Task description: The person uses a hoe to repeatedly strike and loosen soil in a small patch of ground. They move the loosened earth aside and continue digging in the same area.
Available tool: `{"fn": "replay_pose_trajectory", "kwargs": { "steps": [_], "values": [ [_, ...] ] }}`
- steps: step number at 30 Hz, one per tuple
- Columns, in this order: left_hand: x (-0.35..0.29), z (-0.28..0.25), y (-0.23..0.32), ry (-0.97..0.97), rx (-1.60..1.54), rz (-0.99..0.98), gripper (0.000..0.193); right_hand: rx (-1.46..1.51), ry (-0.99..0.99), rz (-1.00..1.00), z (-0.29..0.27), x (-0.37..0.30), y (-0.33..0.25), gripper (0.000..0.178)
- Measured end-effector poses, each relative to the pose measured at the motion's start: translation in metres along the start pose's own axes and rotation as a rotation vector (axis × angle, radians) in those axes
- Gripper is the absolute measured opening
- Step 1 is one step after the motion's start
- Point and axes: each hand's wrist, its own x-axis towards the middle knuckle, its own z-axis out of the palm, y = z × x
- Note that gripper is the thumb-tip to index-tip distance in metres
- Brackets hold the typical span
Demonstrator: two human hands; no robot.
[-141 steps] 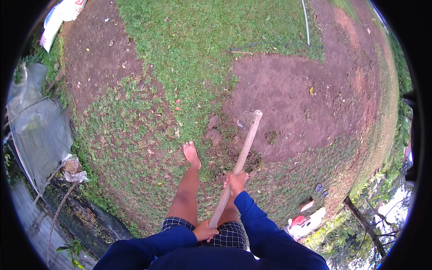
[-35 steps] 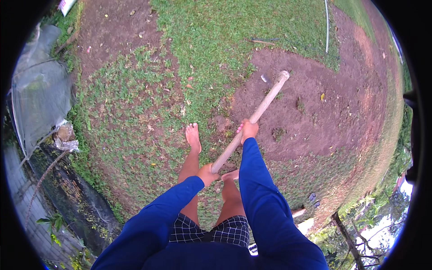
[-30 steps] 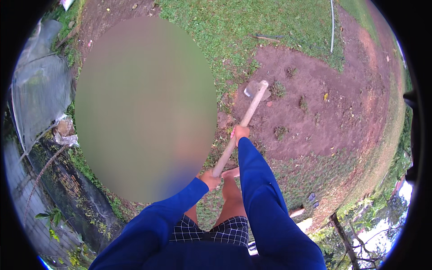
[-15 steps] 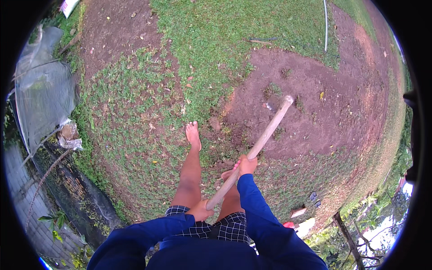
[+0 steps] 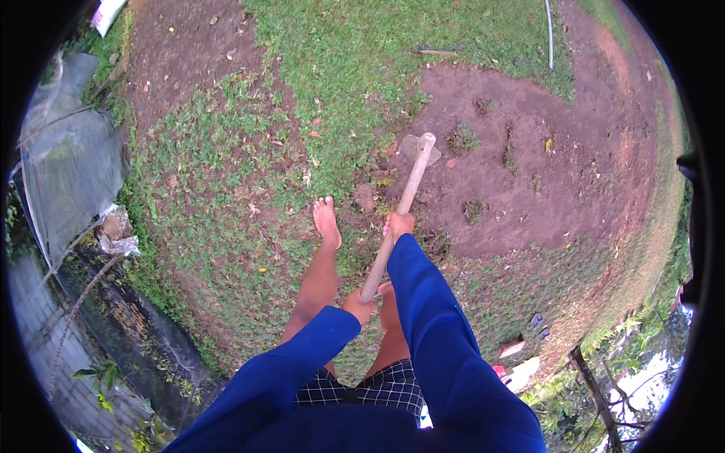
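Roughly half-cleared: my left hand and right hand, fingers wrapped around the hoe handle, blade beyond on bare soil, grass left.

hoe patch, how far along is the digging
Done: a broad patch of bare soil is cleared, with a few grass clumps loose on it. In hand: both hands grip the hoe, right hand forward, left hand at the handle's end, blade at the patch's grassy edge. Left: the grass by the bare foot and the strip beyond the patch remain uncut.
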Motion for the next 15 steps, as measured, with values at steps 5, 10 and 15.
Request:
{"fn": "replay_pose_trajectory", "kwargs": {
  "steps": [5, 10, 15],
  "values": [
    [-0.092, 0.0, -0.056, 0.187, 0.184, -0.187, 0.031, -0.059, -0.132, 0.139, -0.01, -0.053, 0.073, 0.016],
    [-0.211, 0.033, -0.088, 0.213, 0.387, -0.27, 0.026, -0.088, -0.05, 0.203, -0.062, -0.132, 0.088, 0.013],
    [-0.175, 0.009, -0.085, 0.131, 0.279, -0.174, 0.023, 0.104, 0.024, -0.076, -0.093, -0.184, 0.039, 0.031]
  ]
}}
